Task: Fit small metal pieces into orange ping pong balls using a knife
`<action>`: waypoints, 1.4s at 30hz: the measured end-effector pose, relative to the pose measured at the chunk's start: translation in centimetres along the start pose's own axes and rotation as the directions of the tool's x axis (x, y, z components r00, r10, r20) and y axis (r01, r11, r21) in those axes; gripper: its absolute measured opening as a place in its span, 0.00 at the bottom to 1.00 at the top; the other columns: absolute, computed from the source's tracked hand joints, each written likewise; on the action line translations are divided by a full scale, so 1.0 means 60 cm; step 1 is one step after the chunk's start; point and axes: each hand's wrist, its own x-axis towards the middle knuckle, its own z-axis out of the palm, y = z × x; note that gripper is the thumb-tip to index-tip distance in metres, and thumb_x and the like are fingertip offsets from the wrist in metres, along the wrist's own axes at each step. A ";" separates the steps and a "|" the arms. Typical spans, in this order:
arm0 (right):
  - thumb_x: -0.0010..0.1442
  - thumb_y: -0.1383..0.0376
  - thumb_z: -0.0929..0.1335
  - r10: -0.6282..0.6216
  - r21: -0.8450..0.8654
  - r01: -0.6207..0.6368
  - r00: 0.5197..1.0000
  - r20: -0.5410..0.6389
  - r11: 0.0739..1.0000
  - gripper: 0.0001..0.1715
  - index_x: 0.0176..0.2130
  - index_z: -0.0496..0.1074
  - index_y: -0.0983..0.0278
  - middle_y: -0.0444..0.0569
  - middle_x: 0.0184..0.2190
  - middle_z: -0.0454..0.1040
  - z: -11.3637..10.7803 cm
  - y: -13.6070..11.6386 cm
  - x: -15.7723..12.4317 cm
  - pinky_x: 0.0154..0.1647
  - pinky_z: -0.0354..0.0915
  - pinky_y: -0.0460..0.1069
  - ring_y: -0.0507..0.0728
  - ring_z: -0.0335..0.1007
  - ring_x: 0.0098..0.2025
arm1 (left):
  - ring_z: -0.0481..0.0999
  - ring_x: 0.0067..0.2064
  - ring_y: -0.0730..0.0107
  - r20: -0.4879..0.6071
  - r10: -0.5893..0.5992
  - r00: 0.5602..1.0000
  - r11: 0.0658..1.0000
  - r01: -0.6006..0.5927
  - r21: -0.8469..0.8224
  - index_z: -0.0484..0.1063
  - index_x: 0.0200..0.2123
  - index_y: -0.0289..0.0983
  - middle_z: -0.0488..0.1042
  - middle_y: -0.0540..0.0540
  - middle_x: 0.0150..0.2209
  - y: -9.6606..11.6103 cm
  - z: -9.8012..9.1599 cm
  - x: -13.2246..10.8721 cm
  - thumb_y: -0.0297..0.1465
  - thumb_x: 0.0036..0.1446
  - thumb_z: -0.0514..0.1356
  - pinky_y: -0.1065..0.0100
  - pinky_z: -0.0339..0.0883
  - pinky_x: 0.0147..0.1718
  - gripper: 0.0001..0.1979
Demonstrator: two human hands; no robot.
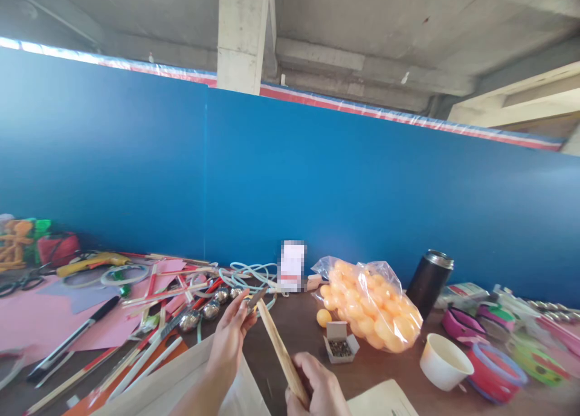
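My right hand [317, 386] is closed around the lower end of a flat wooden stick [277, 340], which slants up and to the left over the table. Near the stick's upper end, my left hand [233, 328] pinches a small dark, blade-like piece [257, 297]. Its exact kind is unclear, and I cannot tell whether it touches the stick. A pale board or sheet [244, 386] lies beneath my left forearm. Just right of the stick stands an open little box [339, 346] of small metal bits.
A clear bag of orange balls [369, 301], a dark flask [430, 283] and a white paper cup [446, 361] stand to the right. Steel balls [189, 320], a black marker [75, 337], sticks and pink paper [22, 313] crowd the left. A blue partition [290, 174] closes off the back.
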 end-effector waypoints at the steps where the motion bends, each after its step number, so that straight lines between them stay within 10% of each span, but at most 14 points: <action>1: 0.41 0.72 0.62 0.004 0.003 -0.004 1.000 -0.007 1.000 0.13 0.32 0.66 0.62 0.42 0.24 0.65 -0.001 -0.001 0.000 0.29 0.61 0.44 0.53 0.63 0.26 | 0.74 0.34 0.75 -0.004 0.000 1.000 1.000 0.000 0.011 0.71 0.49 0.43 0.74 0.47 0.42 0.000 0.000 0.000 0.36 0.45 0.66 0.70 0.68 0.37 0.25; 13: 0.44 0.69 0.62 0.139 0.175 -0.143 0.990 0.034 0.974 0.11 0.33 0.64 0.62 0.39 0.20 0.62 -0.008 -0.005 0.008 0.19 0.59 0.42 0.51 0.63 0.21 | 0.73 0.42 0.65 0.025 0.128 0.991 0.921 -0.128 0.368 0.64 0.54 0.39 0.72 0.43 0.45 0.000 0.007 -0.006 0.43 0.50 0.59 0.65 0.69 0.38 0.29; 24: 0.44 0.68 0.61 0.415 0.305 -0.504 0.854 0.313 0.808 0.07 0.29 0.62 0.63 0.34 0.12 0.58 0.004 0.016 0.020 0.10 0.50 0.41 0.48 0.60 0.12 | 0.73 0.45 0.59 0.206 0.332 0.921 0.635 -0.380 0.672 0.66 0.47 0.38 0.71 0.41 0.45 -0.007 0.004 -0.003 0.41 0.50 0.58 0.61 0.68 0.42 0.22; 42: 0.51 0.63 0.63 0.276 0.157 -0.329 0.917 0.286 0.931 0.09 0.34 0.63 0.66 0.43 0.21 0.68 0.013 0.029 0.013 0.17 0.55 0.42 0.51 0.67 0.20 | 0.75 0.41 0.59 0.222 0.306 0.926 0.595 -0.368 0.714 0.68 0.44 0.38 0.75 0.43 0.41 -0.010 0.004 -0.007 0.42 0.49 0.59 0.59 0.67 0.42 0.20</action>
